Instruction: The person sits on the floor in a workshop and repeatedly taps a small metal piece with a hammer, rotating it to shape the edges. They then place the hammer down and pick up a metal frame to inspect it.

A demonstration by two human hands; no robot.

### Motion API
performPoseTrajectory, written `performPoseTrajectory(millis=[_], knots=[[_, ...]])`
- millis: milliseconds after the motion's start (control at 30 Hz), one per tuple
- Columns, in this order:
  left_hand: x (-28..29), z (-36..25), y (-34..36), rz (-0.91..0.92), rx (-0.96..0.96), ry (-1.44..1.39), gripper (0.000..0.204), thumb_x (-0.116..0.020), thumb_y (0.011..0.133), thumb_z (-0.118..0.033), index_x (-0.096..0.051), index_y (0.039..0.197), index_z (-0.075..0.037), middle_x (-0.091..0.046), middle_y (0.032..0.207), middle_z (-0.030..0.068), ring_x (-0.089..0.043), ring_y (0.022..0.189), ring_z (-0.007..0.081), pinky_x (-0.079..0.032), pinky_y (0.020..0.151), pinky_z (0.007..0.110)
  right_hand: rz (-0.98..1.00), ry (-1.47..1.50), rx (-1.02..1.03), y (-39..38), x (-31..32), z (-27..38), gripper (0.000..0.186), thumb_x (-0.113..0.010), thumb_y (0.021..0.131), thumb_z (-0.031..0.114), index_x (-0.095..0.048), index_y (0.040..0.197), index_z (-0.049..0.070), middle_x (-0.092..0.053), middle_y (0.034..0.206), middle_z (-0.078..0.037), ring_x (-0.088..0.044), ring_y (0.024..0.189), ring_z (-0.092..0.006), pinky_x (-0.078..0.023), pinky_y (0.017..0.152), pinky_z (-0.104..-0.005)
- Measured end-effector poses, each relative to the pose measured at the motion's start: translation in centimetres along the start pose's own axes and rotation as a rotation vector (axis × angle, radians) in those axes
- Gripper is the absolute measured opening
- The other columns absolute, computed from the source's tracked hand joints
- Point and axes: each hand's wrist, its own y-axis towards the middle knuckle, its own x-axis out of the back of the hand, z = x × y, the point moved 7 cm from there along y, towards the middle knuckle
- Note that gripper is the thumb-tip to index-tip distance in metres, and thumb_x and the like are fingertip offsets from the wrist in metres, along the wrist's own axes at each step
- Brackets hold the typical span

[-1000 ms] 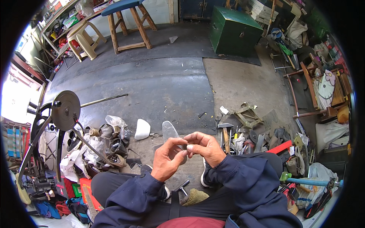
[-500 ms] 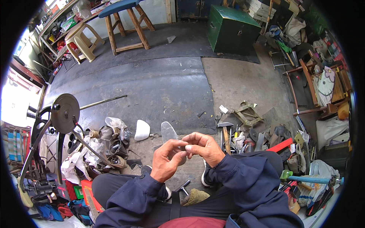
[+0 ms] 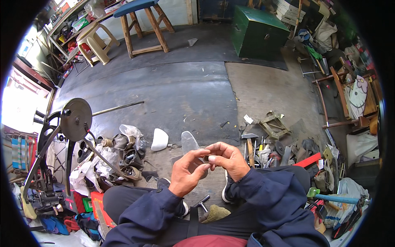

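Observation:
In front of my lap, both hands meet, fingertips to fingertips. My left hand point(image 3: 186, 173) is curled, its thumb and fingers closed around a small dark round piece point(image 3: 206, 158). The thumb and index finger of my right hand point(image 3: 228, 159) pinch the same piece from the other side; its exact kind is too small to make out. Just beyond my fingers a clear, sole-shaped sheet point(image 3: 189, 141) is on the floor, its near end hidden by my hands. Left of it sits a white curved piece point(image 3: 159, 140).
A hammer point(image 3: 250, 150) and several hand tools lie to the right. Between my legs are a T-handled tool point(image 3: 200, 202) and a yellowish rough block point(image 3: 216, 213). At left stands a black hand-wheel machine point(image 3: 76, 120) beside piled bags point(image 3: 88, 171). A green chest point(image 3: 260, 35) stands far off.
The whole scene has shifted slightly right as my head moved. My fingers have turned a little, and the small round piece between them now shows more clearly.

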Motion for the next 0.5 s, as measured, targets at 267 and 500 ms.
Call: performPoseTrajectory(millis=[267,500], knots=[[0.30,0.63,-0.10,-0.006,0.045,-0.010,0.029,-0.071,0.091,0.000,-0.067,0.119,-0.003,-0.070,0.102,0.0036,-0.064,0.082,0.0071,-0.051,0.071,0.024,0.010,0.010,-0.001,0.00,-0.02,-0.13,0.029,-0.068,0.095,0.009,-0.063,0.122,-0.002,-0.068,0.103,-0.006,-0.063,0.084,-0.0125,-0.053,0.076,-0.0284],[0.22,0.64,-0.10,-0.028,0.033,-0.034,0.029,-0.070,0.091,0.003,-0.064,0.118,-0.003,-0.071,0.099,0.0040,-0.065,0.083,0.0076,-0.052,0.071,0.023,0.027,-0.035,-0.029,0.03,-0.04,-0.20,0.028,-0.066,0.097,0.009,-0.062,0.122,-0.003,-0.068,0.104,-0.008,-0.064,0.084,-0.0129,-0.054,0.075,-0.0277]])
